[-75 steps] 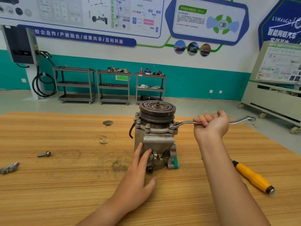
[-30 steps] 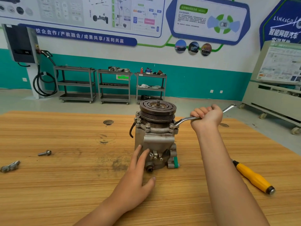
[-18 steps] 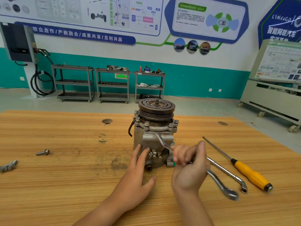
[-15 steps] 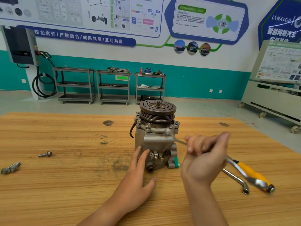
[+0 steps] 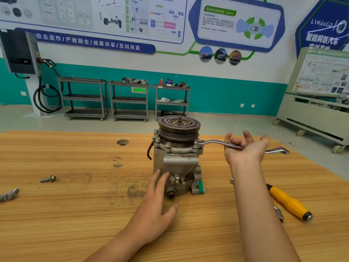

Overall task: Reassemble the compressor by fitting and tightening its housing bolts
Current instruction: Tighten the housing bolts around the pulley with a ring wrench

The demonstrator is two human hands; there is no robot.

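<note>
The compressor [image 5: 177,161] stands upright in the middle of the table [image 5: 75,214] and blocks the centre. The left hand [image 5: 156,205] and its forearm fill the approach to its lower front from the bottom of the frame. A wrench [image 5: 213,142] reaches out level from its upper right corner, across the right hand [image 5: 243,152], whose forearm slants to the lower right, fencing that side. Bare wood shows between compressor and this forearm. Beyond the forearm lie a yellow-handled screwdriver [image 5: 289,203] and a second wrench [image 5: 279,213], partly hidden. The left half gives wide room, with only a loose bolt [image 5: 48,179] and a small metal piece [image 5: 9,193] near the left edge.
</note>
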